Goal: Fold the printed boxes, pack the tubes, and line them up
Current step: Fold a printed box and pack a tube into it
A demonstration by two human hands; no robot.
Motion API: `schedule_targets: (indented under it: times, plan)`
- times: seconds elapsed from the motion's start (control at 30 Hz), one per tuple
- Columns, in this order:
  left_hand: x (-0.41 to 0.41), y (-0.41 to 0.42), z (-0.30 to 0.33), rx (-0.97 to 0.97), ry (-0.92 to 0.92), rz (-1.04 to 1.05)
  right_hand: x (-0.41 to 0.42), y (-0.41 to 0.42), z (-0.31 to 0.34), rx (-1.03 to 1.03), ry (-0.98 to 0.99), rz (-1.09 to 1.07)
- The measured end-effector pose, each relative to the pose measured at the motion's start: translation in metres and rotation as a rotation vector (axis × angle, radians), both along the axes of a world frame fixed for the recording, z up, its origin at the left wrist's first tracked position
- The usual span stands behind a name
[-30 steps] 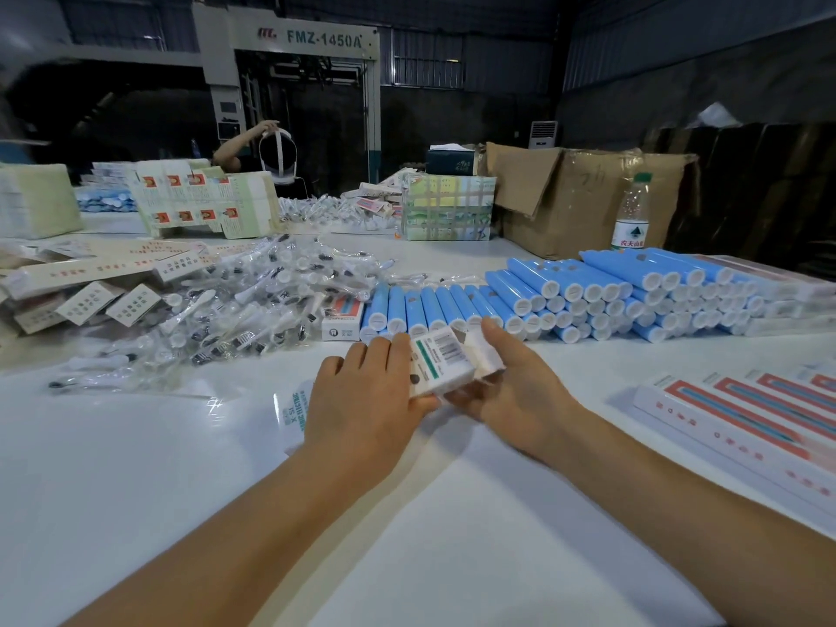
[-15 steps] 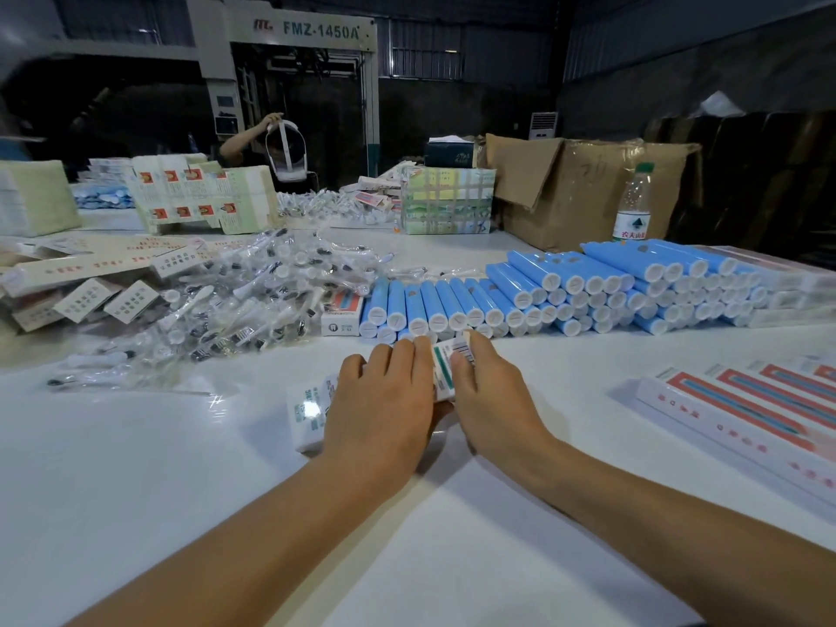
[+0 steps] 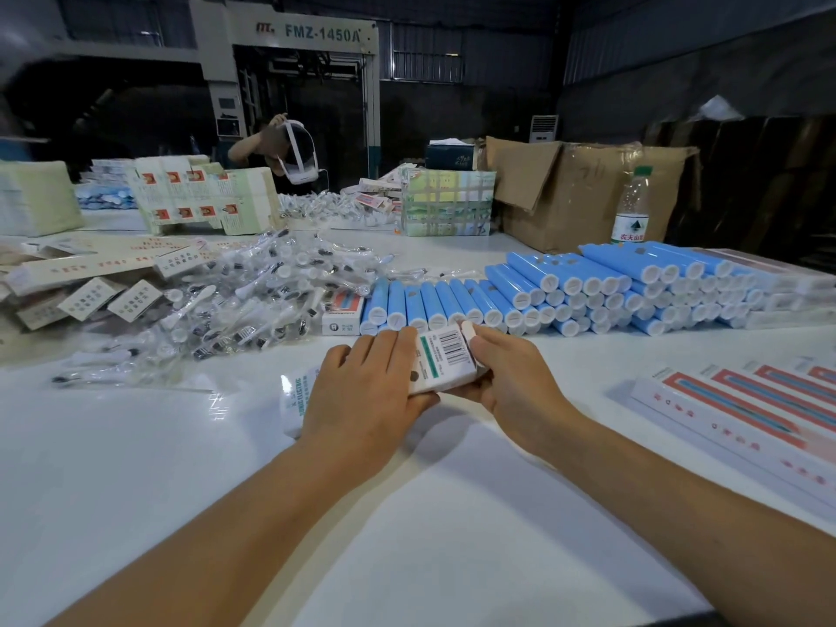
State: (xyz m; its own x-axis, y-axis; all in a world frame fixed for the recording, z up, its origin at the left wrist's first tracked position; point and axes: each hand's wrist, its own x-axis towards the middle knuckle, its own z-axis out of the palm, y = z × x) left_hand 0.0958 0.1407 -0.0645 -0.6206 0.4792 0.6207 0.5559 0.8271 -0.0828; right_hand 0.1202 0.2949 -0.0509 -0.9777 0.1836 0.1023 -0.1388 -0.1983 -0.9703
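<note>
Both hands hold a long white printed box (image 3: 445, 362) with a barcode and a green stripe, low over the white table (image 3: 135, 468). My left hand (image 3: 366, 395) lies over its left part, fingers curled round it. My right hand (image 3: 506, 377) grips its right end, with the thumb on the end flap. The box's left end shows beyond my left hand. Blue tubes (image 3: 565, 291) with white caps are stacked in rows just behind the hands. Finished boxes (image 3: 742, 414) with red and blue print lie in a row at the right.
A heap of bagged brush heads (image 3: 235, 300) lies at the left, with flat box blanks (image 3: 86, 273) beyond it. A small packed box (image 3: 342, 312) stands beside the tubes. A cardboard carton (image 3: 583, 192), a water bottle (image 3: 631, 210) and a person (image 3: 267, 147) are at the back.
The box was pressed down flat under both hands half a second ago; now it is raised again, barcode face showing, with my right thumb at its end flap.
</note>
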Motion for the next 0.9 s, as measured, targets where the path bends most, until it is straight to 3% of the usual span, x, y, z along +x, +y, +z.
schedule_targets:
  times: [0.3,0.47,0.7,0.9]
  plan:
    - [0.001,-0.002,-0.001,-0.027,0.018,-0.002,0.003,0.000,-0.004,0.073,0.025,0.021]
    - [0.000,0.000,-0.001,-0.037,-0.009,0.032,-0.001,-0.004,-0.007,0.007,-0.009,0.025]
    - [0.000,0.000,-0.004,-0.039,-0.015,0.043,0.004,-0.005,-0.013,0.477,0.057,-0.022]
    - [-0.009,0.002,-0.007,-0.022,0.024,0.139,0.008,-0.005,-0.009,0.584,0.198,-0.363]
